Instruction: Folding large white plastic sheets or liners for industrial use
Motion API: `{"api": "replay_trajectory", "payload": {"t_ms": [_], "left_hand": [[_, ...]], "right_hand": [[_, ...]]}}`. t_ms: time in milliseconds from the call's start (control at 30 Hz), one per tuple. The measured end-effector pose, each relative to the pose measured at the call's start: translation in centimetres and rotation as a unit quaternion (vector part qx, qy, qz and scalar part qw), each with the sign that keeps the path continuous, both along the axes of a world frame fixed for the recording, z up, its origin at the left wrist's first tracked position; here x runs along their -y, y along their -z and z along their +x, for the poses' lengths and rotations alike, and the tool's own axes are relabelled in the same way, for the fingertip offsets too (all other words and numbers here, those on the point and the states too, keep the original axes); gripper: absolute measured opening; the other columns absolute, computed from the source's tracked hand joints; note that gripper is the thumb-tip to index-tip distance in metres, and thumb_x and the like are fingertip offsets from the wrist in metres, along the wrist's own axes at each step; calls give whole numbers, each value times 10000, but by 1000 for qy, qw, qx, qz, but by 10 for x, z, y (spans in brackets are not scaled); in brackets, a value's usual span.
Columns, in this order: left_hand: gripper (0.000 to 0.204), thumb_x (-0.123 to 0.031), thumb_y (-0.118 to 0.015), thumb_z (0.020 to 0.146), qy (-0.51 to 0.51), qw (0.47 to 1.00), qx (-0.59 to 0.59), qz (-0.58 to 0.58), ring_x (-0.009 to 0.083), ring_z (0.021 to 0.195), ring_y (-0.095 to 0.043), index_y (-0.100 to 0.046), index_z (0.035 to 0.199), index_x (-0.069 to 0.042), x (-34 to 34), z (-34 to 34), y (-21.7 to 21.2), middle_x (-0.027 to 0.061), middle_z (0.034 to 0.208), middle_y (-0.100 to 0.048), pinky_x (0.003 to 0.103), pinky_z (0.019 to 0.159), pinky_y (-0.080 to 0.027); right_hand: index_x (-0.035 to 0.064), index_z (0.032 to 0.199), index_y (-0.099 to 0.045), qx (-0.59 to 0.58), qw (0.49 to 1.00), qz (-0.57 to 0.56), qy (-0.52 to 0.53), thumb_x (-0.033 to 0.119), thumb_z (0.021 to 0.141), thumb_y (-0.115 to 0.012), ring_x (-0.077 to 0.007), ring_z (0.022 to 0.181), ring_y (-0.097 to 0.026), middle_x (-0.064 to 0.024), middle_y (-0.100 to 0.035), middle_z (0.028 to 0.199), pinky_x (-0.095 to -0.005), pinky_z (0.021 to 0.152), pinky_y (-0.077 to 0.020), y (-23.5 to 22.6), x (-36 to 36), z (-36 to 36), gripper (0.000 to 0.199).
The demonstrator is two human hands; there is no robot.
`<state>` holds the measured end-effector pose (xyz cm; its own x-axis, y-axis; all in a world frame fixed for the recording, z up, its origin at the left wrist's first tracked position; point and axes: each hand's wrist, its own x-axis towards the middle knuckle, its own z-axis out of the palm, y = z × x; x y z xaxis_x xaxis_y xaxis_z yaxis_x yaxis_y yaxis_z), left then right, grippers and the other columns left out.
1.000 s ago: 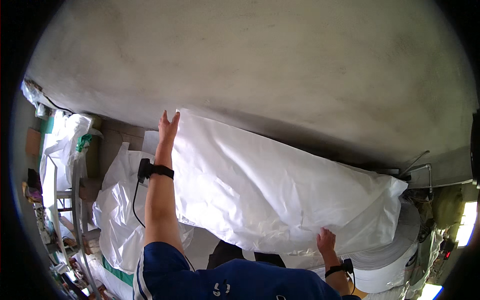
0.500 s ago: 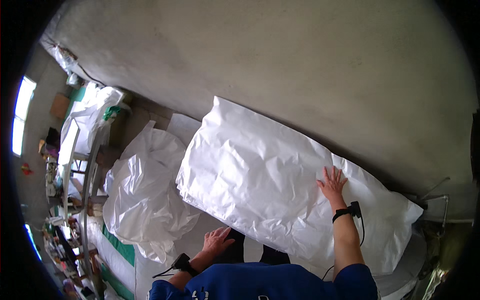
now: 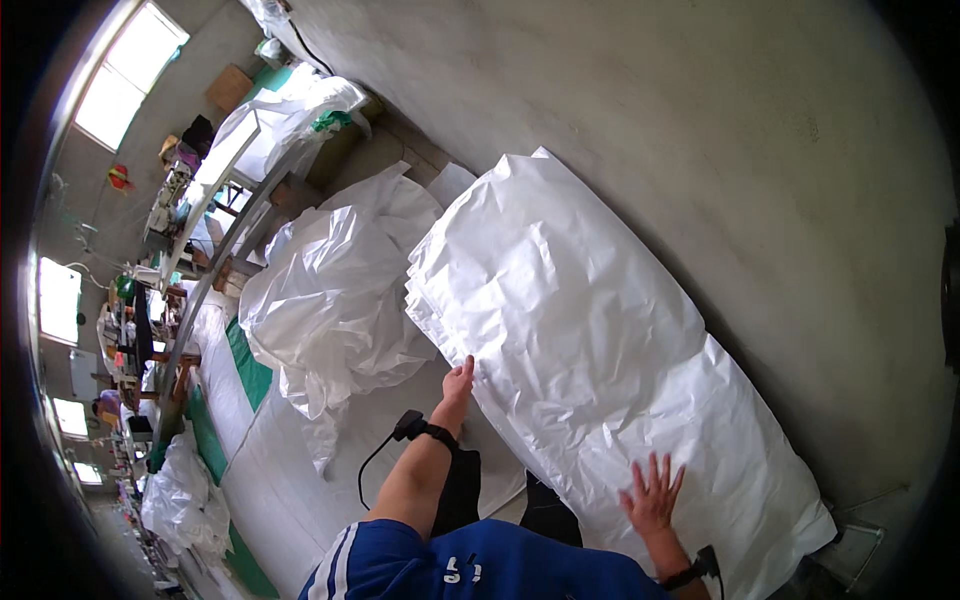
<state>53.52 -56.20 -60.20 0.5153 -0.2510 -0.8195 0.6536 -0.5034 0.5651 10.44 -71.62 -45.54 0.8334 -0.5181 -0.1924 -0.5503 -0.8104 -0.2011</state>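
A thick stack of folded white plastic sheeting (image 3: 590, 330) lies slantwise along the wall, its top layer wrinkled. At the stack's near left edge is my left hand (image 3: 459, 383), thumb pointing up; its other fingers are mostly hidden, so its grip is unclear. Spread fingers show on my right hand (image 3: 653, 492), which is on or just over the top of the stack near its closer end. Nothing is held in it. Both wrists wear a black strap with a small device and cable.
Left of the stack sits a loose crumpled heap of white sheeting (image 3: 340, 290). Pale sheeting with green strips (image 3: 248, 365) covers the floor. A metal-edged table (image 3: 215, 265) stands at left, with cluttered workbenches beyond. The grey wall (image 3: 750, 150) borders the stack; a pipe (image 3: 865, 545) is at lower right.
My left hand has reached forward to the stack's edge. My right hand has drawn back toward me across the sheeting. The view has turned left.
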Motion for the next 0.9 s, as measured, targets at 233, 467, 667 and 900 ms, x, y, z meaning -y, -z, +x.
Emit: {"api": "replay_trajectory", "payload": {"t_ms": [233,467,667,900], "left_hand": [[831,-482,-777,682,-172,981,62,62,277,1076,-534,-450,1298,-31,25,28,35,124,1280,-504,425,833,-461],[629,-298,-732,793,-271,908,-56,-316,275,1164,-462,-402,1301,-127,27,40,15,80,1312,-453,483,930,-428],[481,-186,-717,797,-309,874,-106,-361,255,984,-578,-491,1205,-72,29,80,33,85,1129,-575,438,846,-492],[440,-137,-708,784,-167,968,121,-141,192,898,-603,-556,1173,1,-23,77,28,69,1032,-640,320,780,-481]], "right_hand": [[236,1313,-456,-199,942,-249,-102,560,787,-533,-468,1345,-182,-193,-289,1438,-739,1008,-41,91,-124,-166,622],[123,1398,-390,-251,963,-51,85,447,767,-658,-351,1268,-381,-170,-396,1401,-601,999,-289,-10,-110,-78,758],[222,1471,-227,-245,962,-12,124,615,674,-609,-408,1376,-161,-155,-205,1508,-693,1022,-122,35,-150,-85,967],[224,1483,-159,-338,919,16,203,542,720,-637,-442,1367,-146,-179,-155,1515,-706,1011,-129,-8,-153,-29,955]]}}
